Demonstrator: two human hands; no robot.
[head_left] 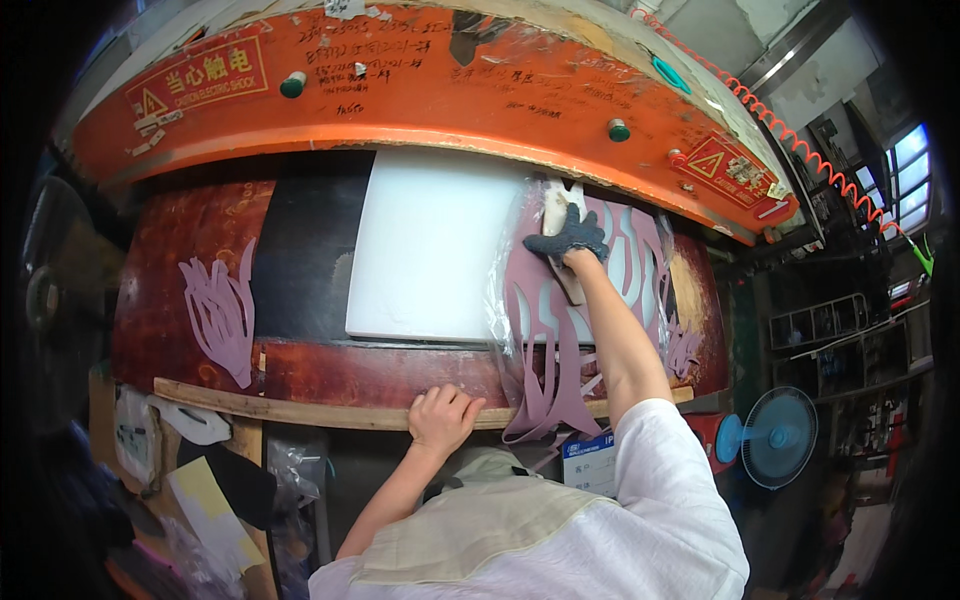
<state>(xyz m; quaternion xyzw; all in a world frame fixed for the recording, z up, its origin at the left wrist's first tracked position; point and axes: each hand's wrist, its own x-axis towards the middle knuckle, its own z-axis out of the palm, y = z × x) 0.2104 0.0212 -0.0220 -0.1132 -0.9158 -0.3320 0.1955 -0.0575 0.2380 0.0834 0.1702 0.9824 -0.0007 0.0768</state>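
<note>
My left hand is bare and leans on the front wooden strip of the work table. Its fingers are curled into a loose fist, and I see nothing in them. On the right, my right hand wears a dark grey glove. Its thumb and fingers are spread over a narrow cream-coloured piece, whose kind I cannot make out. Under that lies a mauve sheet with long curved cut-outs, its strips hanging over the front edge. Clear plastic film shows along the sheet's left side.
A white board covers the middle, beside a black panel. Mauve cut strips lie at left. An orange machine beam with green buttons spans the far side. A blue fan stands at right.
</note>
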